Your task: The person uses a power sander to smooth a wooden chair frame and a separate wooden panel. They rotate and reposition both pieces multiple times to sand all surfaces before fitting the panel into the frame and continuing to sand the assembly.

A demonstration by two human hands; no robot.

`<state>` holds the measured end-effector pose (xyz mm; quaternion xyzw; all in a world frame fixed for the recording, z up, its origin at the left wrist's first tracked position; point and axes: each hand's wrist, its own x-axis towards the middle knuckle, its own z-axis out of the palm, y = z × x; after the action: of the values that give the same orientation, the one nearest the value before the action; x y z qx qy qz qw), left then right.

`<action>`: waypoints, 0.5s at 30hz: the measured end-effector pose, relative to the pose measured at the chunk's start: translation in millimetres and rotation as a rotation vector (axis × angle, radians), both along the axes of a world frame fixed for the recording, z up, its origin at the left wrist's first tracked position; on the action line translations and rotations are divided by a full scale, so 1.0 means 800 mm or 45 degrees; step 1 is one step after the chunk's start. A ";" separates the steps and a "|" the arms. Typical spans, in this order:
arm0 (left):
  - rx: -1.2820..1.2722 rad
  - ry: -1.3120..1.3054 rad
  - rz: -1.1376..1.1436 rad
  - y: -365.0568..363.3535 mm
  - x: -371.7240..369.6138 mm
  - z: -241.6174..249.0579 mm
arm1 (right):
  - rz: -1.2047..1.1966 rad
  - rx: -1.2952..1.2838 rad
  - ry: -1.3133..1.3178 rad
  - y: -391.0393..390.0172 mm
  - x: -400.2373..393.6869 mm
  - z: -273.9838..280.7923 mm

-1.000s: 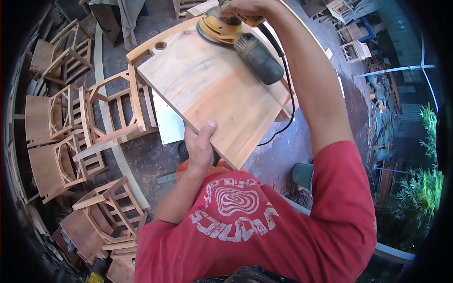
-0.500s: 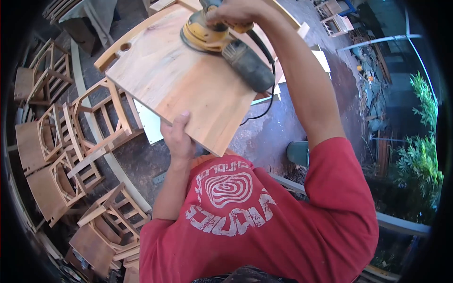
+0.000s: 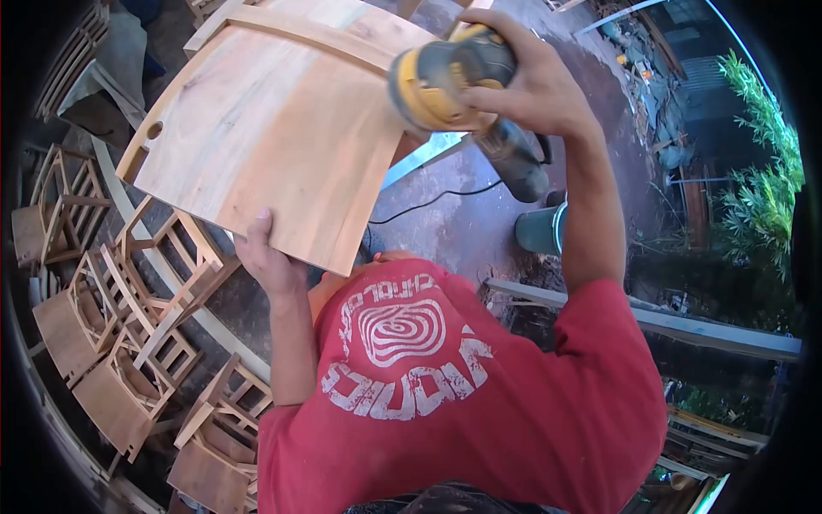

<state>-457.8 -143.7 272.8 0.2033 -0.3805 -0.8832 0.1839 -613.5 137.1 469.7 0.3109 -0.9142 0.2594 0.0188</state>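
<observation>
My right hand [image 3: 539,81] is wrapped round a yellow and black orbital sander [image 3: 428,86]. The sander is tilted on its side at the right edge of a wooden panel [image 3: 282,146], its round pad facing the wood and its dark dust canister [image 3: 514,163] hanging below. With my left hand [image 3: 272,257] I grip the panel's near edge, thumb on top and fingers hidden beneath. The panel has paler and redder boards, and a curved rail with a round hole [image 3: 154,130] shows along its left side. A wooden bar [image 3: 317,34] crosses its far part.
Several wooden chair frames [image 3: 163,265] stand on the floor to the left. A black cord [image 3: 437,199] runs under the panel. A green bucket [image 3: 539,230] stands at the right, by a long rail [image 3: 685,330]. Leafy plants [image 3: 762,188] grow farther right.
The sander has come off the panel's top face, moving right and tilting up in my right hand. The panel appears shifted left, with my left hand still on its near edge.
</observation>
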 end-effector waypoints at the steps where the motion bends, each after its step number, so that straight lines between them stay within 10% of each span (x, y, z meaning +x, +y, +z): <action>1: 0.005 0.004 0.011 0.001 0.000 0.002 | -0.109 -0.016 0.058 0.025 0.009 -0.010; 15: -0.178 -0.335 -0.025 -0.004 0.012 0.030 | -0.401 -0.603 0.085 0.097 0.085 -0.153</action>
<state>-448.2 -147.0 297.1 0.3002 -0.4639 -0.8220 0.1377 -545.3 214.3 347.3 0.1605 -0.8639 0.4493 0.1611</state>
